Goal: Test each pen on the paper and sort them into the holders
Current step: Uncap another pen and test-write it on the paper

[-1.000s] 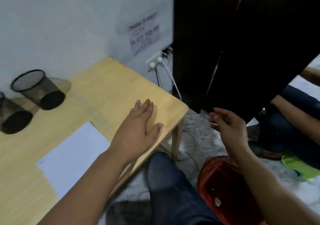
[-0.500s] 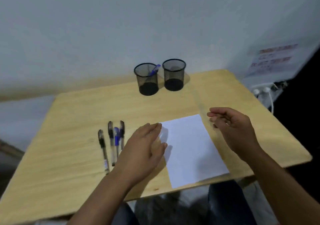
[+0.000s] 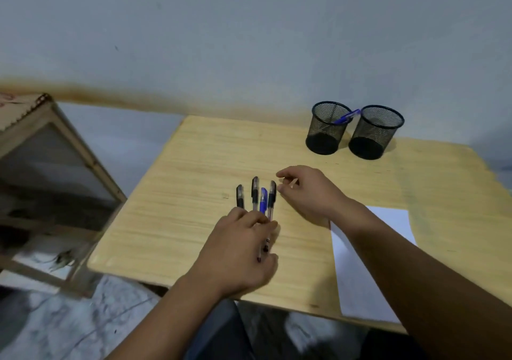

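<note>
While the left hand [image 3: 243,251] lies flat over four capped pens [image 3: 255,195], three black and one blue, the right hand [image 3: 307,190] hovers loosely curled and empty at their three o'clock.

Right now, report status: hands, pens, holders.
Left hand flat over four pens on table, no grip. Right hand open, empty. Blue pen in left holder; right holder looks empty. Nothing blocking.
</note>
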`<action>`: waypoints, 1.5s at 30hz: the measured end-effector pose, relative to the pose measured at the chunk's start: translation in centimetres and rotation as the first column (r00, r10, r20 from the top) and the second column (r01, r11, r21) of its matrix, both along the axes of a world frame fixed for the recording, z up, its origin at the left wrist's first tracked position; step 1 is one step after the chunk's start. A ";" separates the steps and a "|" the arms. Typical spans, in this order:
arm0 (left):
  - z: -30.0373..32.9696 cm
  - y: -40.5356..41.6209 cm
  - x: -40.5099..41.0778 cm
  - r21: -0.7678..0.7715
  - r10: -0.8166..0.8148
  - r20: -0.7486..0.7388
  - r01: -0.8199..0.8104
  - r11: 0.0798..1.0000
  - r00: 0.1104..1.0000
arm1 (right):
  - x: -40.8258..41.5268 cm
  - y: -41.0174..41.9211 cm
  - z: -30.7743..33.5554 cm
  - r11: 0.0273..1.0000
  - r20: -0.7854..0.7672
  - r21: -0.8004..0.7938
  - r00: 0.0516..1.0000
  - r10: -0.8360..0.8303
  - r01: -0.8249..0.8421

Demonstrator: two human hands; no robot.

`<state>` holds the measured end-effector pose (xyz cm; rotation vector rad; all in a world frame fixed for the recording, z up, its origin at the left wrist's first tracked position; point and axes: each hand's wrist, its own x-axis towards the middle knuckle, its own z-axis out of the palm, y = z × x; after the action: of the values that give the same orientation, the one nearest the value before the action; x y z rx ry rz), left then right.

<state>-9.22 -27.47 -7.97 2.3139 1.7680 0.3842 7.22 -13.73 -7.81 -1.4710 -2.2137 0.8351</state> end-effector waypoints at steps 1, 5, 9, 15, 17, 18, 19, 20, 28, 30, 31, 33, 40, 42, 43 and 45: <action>-0.2 0.0 -0.1 0.002 -0.007 0.000 0.007 1.000 1.000 | -0.5 0.3 -0.2 1.000 0.036 0.007 0.999 0.011 -0.012; -1.1 0.6 -0.4 0.066 -0.021 -0.004 0.021 0.998 1.000 | -1.5 0.7 -0.7 0.999 0.124 0.021 0.992 0.027 -0.030; -2.1 1.2 -0.8 0.096 -0.047 0.014 0.046 0.994 0.999 | -1.8 0.4 -0.4 1.000 0.094 0.010 0.996 0.003 -0.004; -2.6 1.1 -0.2 0.223 -0.078 0.120 0.050 0.974 0.990 | -0.6 -0.9 1.3 0.966 -0.323 -0.255 0.936 -0.137 0.053; -2.5 1.0 0.5 0.274 -0.101 0.153 0.056 0.960 0.983 | 0.2 -1.6 1.9 0.938 -0.461 -0.345 0.868 -0.184 0.016; -2.5 0.8 0.9 0.291 -0.116 0.183 0.059 0.955 0.976 | 0.7 -2.1 2.2 0.927 -0.518 -0.375 0.829 -0.212 0.002; -2.4 0.7 1.5 0.303 -0.132 0.220 0.061 0.951 0.967 | 1.2 -2.7 2.5 0.918 -0.564 -0.397 0.789 -0.243 -0.002; -2.3 0.6 2.0 0.303 -0.143 0.257 0.061 0.951 0.956 | 1.7 -3.2 2.7 0.911 -0.602 -0.413 0.751 -0.272 -0.001; -2.0 0.9 7.3 0.294 -0.183 0.394 0.065 0.954 0.901 | 6.3 -5.5 3.4 0.896 -0.663 -0.412 0.620 -0.418 0.164; -1.7 1.1 8.3 0.288 -0.194 0.433 0.069 0.955 0.880 | 7.3 -5.8 3.7 0.898 -0.678 -0.397 0.599 -0.426 0.189; -1.4 1.2 8.6 0.278 -0.193 0.457 0.067 0.958 0.868 | 7.7 -5.9 3.9 0.897 -0.684 -0.393 0.588 -0.431 0.200; -0.7 1.5 9.2 0.238 -0.158 0.538 0.030 0.971 0.828 | 8.3 -6.4 4.3 0.893 -0.678 -0.389 0.585 -0.445 0.228; 2.1 4.0 10.2 -0.130 0.207 0.798 -0.175 0.976 0.566 | 9.6 -8.2 3.6 0.891 -0.643 -0.385 0.623 -0.446 0.241; 2.7 4.5 10.4 -0.189 0.244 0.808 -0.156 0.969 0.536 | 9.8 -8.8 3.3 0.886 -0.638 -0.388 0.619 -0.458 0.256; 3.0 4.7 10.5 -0.212 0.254 0.813 -0.140 0.967 0.525 | 9.8 -9.0 3.1 0.882 -0.630 -0.387 0.622 -0.465 0.268; 3.3 4.9 10.9 -0.239 0.264 0.815 -0.115 0.964 0.516 | 9.7 -9.4 2.7 0.882 -0.614 -0.379 0.638 -0.466 0.280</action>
<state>1.66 -22.53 -4.72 1.3620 1.4170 1.1352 16.94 -23.15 -5.11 -1.3403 -1.2145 1.2843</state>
